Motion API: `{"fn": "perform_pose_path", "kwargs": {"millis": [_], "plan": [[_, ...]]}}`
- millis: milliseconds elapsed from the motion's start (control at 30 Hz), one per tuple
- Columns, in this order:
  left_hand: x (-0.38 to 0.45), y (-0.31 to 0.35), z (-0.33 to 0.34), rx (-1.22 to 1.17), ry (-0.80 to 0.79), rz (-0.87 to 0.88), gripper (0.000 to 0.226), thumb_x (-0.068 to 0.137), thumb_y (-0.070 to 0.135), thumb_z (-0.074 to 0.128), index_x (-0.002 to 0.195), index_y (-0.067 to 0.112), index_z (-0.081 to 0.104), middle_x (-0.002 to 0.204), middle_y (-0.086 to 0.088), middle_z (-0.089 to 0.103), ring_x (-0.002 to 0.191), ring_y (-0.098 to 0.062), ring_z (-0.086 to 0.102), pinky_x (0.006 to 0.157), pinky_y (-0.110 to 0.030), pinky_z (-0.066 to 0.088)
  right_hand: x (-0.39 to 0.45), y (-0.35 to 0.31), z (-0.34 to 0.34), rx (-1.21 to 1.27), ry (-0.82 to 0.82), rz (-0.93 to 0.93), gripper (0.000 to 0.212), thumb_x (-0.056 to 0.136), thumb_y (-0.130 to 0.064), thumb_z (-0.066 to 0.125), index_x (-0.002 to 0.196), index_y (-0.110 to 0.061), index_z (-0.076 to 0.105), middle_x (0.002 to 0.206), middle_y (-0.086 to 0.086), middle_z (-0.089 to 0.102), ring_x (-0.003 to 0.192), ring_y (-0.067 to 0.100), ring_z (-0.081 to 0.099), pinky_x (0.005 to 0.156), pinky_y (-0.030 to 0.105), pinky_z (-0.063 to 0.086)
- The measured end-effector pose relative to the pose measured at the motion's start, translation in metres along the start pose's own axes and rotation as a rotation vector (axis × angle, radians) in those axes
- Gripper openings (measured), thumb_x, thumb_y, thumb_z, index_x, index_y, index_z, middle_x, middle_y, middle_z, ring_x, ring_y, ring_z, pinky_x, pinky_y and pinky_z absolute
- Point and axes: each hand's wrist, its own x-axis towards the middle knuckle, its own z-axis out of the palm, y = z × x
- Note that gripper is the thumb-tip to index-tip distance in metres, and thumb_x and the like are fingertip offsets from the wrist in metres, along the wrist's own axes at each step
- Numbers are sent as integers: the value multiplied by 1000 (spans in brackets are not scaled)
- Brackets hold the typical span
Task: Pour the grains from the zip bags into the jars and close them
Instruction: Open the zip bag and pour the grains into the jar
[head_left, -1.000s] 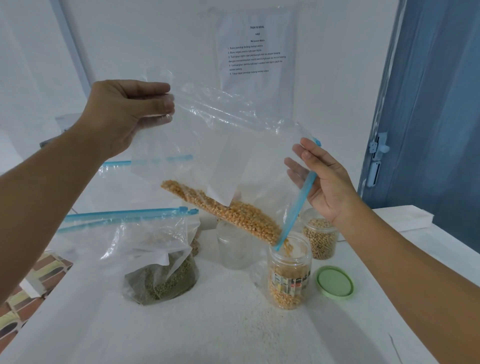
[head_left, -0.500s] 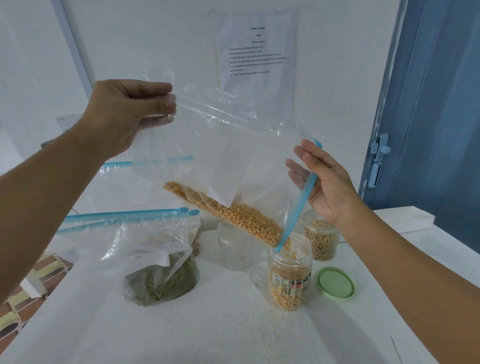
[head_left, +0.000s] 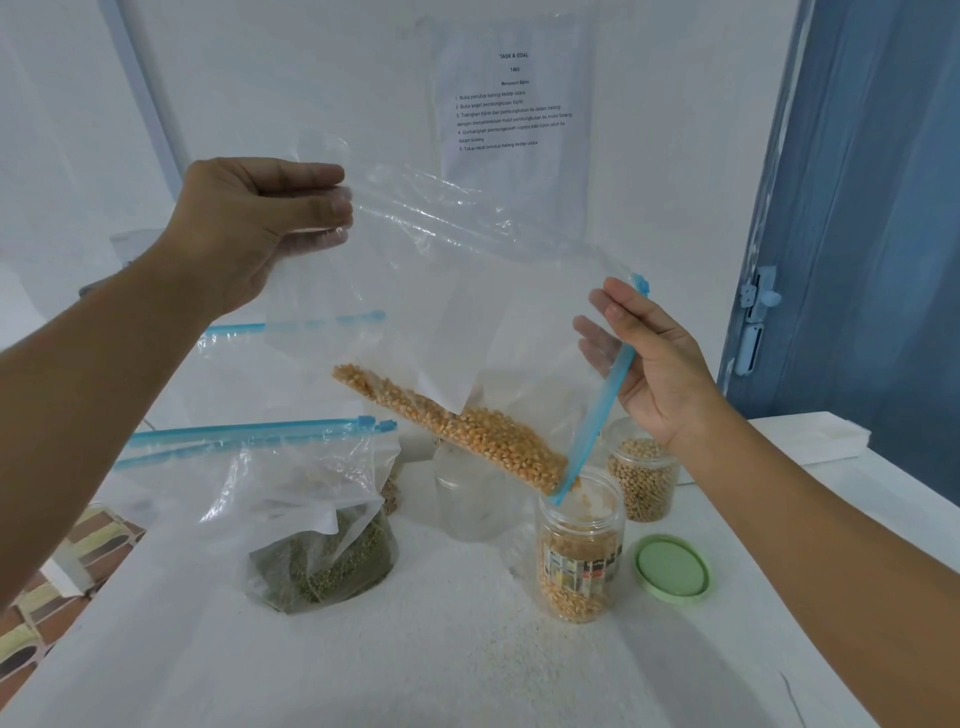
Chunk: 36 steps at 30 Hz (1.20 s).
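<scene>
Corn pouring from a tilted bag into a jar.
Left hand pinches the bag's raised corner; right hand grasps its blue zip edge, the open jar directly below that grip on the counter.

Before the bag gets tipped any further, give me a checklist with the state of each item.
1. Bag mouth over the jar: ok. The zip bag has its low corner in the mouth of the open jar.
2. Grip: ok. The left hand pinches the raised corner; the right hand holds the blue zip edge.
3. Room in the jar: ok, roughly half full of corn kernels.
4. Spill on the table: cannot tell.
5. Lid at hand: ok. The green lid lies beside the jar.
6. Jar steady: cannot tell; no hand braces it.
</scene>
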Motion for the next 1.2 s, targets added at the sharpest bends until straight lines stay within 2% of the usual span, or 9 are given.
{"fn": "perform_pose_path", "kwargs": {"millis": [300,467,733,867,1200], "plan": [[2,-3,-1,-6,-2,-10,32,78,-2,82,109,3,76,93,-8,80,93,-26,76,90,-35,62,1,2,-1,4,4,3,26,98,-4,64,119,-15,74,121,2,77,110,27,75,92,34,62],[3,-3,-1,0,-9,-4,37,79,-2,81,115,1,74,93,-7,80,94,-26,76,89,-34,62,0,3,-3,6,-16,15,25,99,-3,63,115,-16,77,122,3,76,110,28,75,90,33,62],[5,-2,1,1,-16,-7,32,78,-1,82,109,4,76,95,-10,80,98,-29,76,91,-36,62,2,4,-6,28,-9,5,24,99,-3,64,114,-17,78,121,3,76,108,27,75,83,31,63],[5,-3,2,-9,-21,-13,29,76,0,83,104,7,79,96,-10,80,98,-29,76,90,-36,62,3,5,-6,28,1,-6,25,99,-3,64,116,-16,76,121,3,77,107,26,76,83,31,63],[3,-3,3,7,-24,-13,29,80,-2,81,108,5,76,92,-7,80,94,-25,76,89,-34,62,4,7,-7,26,17,-1,25,98,-4,65,117,-15,75,120,2,77,107,26,76,84,30,63]]}}
